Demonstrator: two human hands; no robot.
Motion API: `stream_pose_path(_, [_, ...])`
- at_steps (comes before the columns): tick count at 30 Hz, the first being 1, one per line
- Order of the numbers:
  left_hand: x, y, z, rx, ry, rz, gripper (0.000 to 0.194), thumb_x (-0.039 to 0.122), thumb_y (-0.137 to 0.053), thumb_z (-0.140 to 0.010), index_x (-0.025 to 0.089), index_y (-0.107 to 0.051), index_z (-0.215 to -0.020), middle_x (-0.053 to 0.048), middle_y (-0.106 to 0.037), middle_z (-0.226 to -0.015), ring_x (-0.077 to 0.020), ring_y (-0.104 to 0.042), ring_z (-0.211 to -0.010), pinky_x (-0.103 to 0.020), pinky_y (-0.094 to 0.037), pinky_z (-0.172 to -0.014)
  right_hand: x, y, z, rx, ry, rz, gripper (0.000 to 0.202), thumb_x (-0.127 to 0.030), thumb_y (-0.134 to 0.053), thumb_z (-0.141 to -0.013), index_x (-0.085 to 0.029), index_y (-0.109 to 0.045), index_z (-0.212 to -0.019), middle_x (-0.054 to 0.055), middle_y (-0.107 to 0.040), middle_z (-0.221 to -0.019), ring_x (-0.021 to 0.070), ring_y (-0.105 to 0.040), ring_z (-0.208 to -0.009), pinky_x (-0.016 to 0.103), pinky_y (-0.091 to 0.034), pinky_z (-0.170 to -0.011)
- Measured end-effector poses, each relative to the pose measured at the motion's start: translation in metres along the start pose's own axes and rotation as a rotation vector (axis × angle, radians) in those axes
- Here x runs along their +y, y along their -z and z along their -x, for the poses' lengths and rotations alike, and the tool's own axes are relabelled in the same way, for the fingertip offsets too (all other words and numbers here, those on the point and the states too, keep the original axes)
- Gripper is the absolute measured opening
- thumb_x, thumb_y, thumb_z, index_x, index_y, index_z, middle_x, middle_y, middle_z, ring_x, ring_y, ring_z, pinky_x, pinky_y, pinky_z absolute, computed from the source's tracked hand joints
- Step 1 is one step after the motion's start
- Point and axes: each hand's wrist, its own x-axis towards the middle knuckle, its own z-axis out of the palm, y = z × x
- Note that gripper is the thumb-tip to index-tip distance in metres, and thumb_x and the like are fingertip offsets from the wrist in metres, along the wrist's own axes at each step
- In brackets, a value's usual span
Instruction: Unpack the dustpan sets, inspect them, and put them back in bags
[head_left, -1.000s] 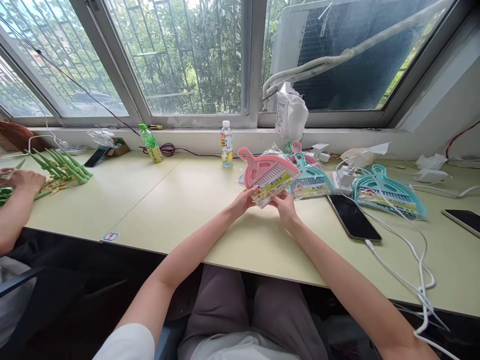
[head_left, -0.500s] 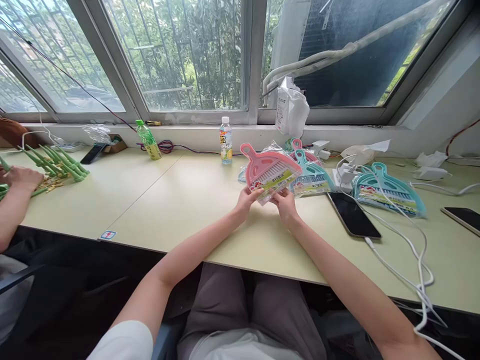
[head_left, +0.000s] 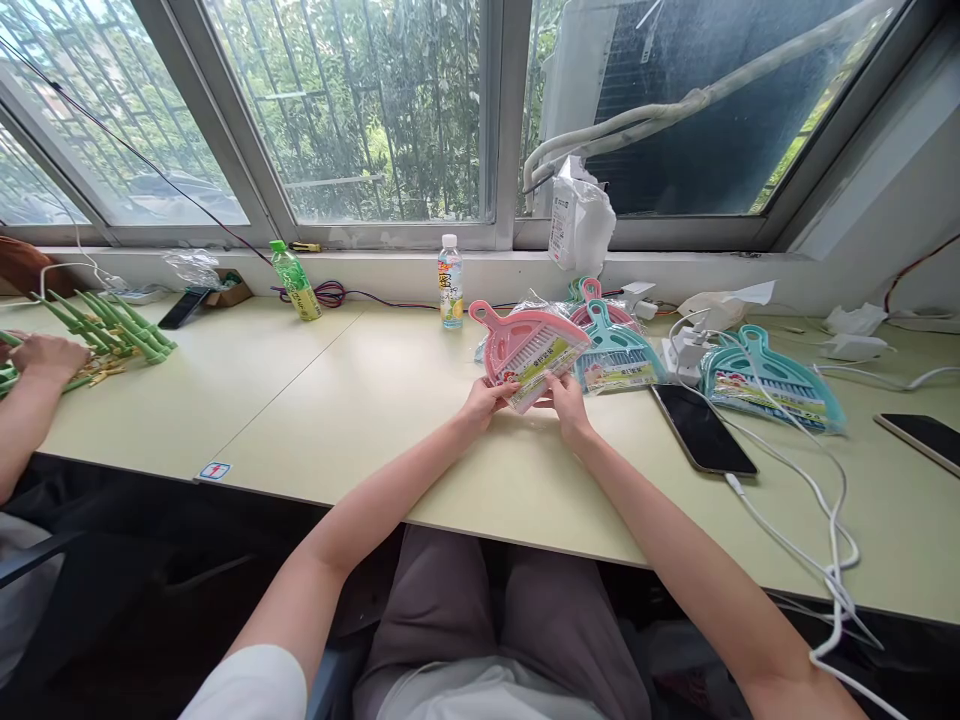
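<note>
A pink dustpan and brush set (head_left: 525,345) in clear wrapping, with a yellow-green printed label, is held tilted above the table, its handle pointing to the upper left. My left hand (head_left: 484,402) grips its lower left edge, thumb on the front. At the lower right, my right hand (head_left: 566,407) is closed on the wrapping, thumb on the label. Some of the fingers are hidden behind the set. Just beyond my right hand lies a wrapped turquoise dustpan set (head_left: 615,350), with more sets partly hidden behind it.
Another turquoise set (head_left: 772,385) lies to the right, beside a white power strip (head_left: 684,352) with tangled cables. A phone (head_left: 703,430) is plugged in near it. Bottles (head_left: 451,285) stand by the window. At far left, a co-worker's hand (head_left: 51,358) touches green stalks (head_left: 124,325).
The pink set has tilted back and dropped slightly in my hands. My right thumb now lies over the label. The view has shifted a little.
</note>
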Motion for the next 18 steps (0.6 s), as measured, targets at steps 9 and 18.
stream_pose_path(9, [0.005, 0.005, -0.002, -0.102, 0.064, -0.095, 0.041, 0.014, -0.086, -0.053, 0.011, -0.071, -0.091, -0.011, -0.074, -0.098, -0.0226, -0.069, -0.091, -0.037, -0.053, -0.090, -0.013, 0.019, -0.010, 0.185, 0.080, -0.161, 0.030, -0.044, -0.070, -0.076, -0.020, -0.059, -0.089, 0.001, -0.067, -0.084, 0.0139, -0.065, -0.072, 0.029, -0.060, -0.066])
stream_pose_path(18, [0.006, 0.014, -0.007, -0.100, 0.039, -0.162, 0.047, 0.022, -0.085, -0.054, 0.015, -0.070, -0.099, -0.008, -0.073, -0.102, -0.0192, -0.067, -0.089, -0.030, -0.053, -0.077, -0.013, 0.018, -0.010, 0.147, 0.004, -0.241, 0.020, -0.039, -0.068, -0.081, -0.022, -0.062, -0.091, -0.001, -0.070, -0.082, 0.0133, -0.068, -0.069, 0.029, -0.062, -0.068])
